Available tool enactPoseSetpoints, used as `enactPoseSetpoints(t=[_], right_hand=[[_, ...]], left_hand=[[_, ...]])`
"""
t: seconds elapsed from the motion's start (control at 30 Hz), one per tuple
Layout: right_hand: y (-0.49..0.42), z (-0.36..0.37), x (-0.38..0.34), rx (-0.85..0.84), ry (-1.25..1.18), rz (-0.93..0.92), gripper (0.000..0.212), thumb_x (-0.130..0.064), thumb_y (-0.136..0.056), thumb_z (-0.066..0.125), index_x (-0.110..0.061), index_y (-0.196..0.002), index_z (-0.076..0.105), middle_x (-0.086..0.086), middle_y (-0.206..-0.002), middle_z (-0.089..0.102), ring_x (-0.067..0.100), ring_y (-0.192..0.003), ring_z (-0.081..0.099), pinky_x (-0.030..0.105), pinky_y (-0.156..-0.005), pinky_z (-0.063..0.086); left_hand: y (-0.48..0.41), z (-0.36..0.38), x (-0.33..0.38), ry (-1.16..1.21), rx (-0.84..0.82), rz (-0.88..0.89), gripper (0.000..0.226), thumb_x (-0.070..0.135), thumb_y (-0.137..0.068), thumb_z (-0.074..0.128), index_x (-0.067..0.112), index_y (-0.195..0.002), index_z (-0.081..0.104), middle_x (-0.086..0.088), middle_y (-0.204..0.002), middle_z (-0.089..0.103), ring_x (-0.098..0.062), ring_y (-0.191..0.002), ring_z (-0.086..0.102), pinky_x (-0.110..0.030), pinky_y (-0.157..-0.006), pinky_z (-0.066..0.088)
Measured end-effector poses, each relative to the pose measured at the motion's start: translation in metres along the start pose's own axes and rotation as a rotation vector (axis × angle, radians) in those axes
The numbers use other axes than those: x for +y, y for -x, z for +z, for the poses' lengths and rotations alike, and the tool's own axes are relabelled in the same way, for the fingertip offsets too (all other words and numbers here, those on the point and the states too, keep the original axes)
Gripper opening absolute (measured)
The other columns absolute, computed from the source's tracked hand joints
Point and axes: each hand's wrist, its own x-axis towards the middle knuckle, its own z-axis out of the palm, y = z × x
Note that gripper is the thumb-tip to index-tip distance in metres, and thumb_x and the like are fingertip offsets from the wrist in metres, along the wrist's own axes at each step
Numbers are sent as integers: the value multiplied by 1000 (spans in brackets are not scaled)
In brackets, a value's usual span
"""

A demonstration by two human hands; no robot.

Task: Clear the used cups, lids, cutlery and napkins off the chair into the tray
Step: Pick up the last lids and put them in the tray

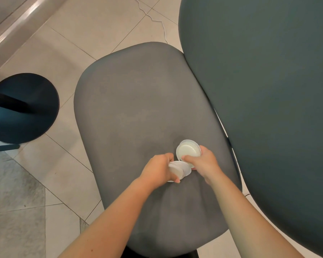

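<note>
Over the near right part of the grey chair seat (pixel 138 101), both my hands hold white plastic pieces. My right hand (pixel 203 162) grips a stack of white lids (pixel 187 149), tilted so the round faces point up toward me. My left hand (pixel 158 169) is closed around a white cup (pixel 179 169) lying on its side, its rim touching the lids. No tray, cutlery or napkins show in view.
The dark green chair back (pixel 268 90) fills the right side. A black round table base (pixel 24 108) with its post stands on the tiled floor at the left. A thin white cable (pixel 157 19) lies on the floor beyond the seat.
</note>
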Motion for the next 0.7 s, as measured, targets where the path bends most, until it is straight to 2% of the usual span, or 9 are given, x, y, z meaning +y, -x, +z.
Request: enactPoseSetpoints(t=[0.07,0.13,0.27,0.4,0.5,0.63,0.7], right_hand=[[3,4,0,3,120,-26,30,-18,-70,76,-15,-97,63,5,-94,70,28,-90,68,48,-83,56],[7,6,-1,-2,235,-36,28,-21,-69,74,-16,-95,62,2,-90,69,26,-87,67,45,-79,57],[11,5,-1,-55,213,7,34,-19,-69,72,-19,-102,64,2,-96,71,24,-91,68,47,-83,57],[17,2,6,-63,200,17,34,-23,-70,71,-23,-104,65,0,-97,71,23,-92,68,46,-85,56],[22,1,16,16,69,21,31,-19,-75,70,-20,-105,65,3,-98,70,24,-93,67,45,-85,56],[30,0,30,130,-196,16,19,-11,-79,71,-19,-95,65,5,-96,70,27,-93,67,48,-87,56],[33,1,32,161,-294,21,21,-8,-81,69,-16,-100,65,7,-99,70,26,-90,67,46,-84,57]], left_hand=[[5,5,1,4,-19,36,41,23,-60,87,17,-84,54,1,-92,60,-20,-82,55,-29,-63,40],[8,11,3,-15,-11,64,38,20,-63,84,20,-89,56,3,-96,62,-19,-86,57,-28,-65,41],[10,24,7,-114,23,81,46,17,-68,81,16,-108,59,-2,-107,67,-23,-97,61,-28,-72,42],[12,29,8,-151,23,50,46,18,-72,79,14,-110,53,-6,-110,63,-26,-98,61,-33,-74,46],[11,30,8,-191,19,52,48,19,-72,80,13,-110,51,-6,-111,65,-27,-98,61,-34,-76,46],[8,27,9,-186,-41,26,51,19,-71,82,10,-109,49,-10,-108,65,-31,-97,61,-32,-68,41],[6,27,8,-167,-48,13,50,19,-70,82,10,-107,48,-11,-105,66,-32,-94,61,-32,-65,39]])
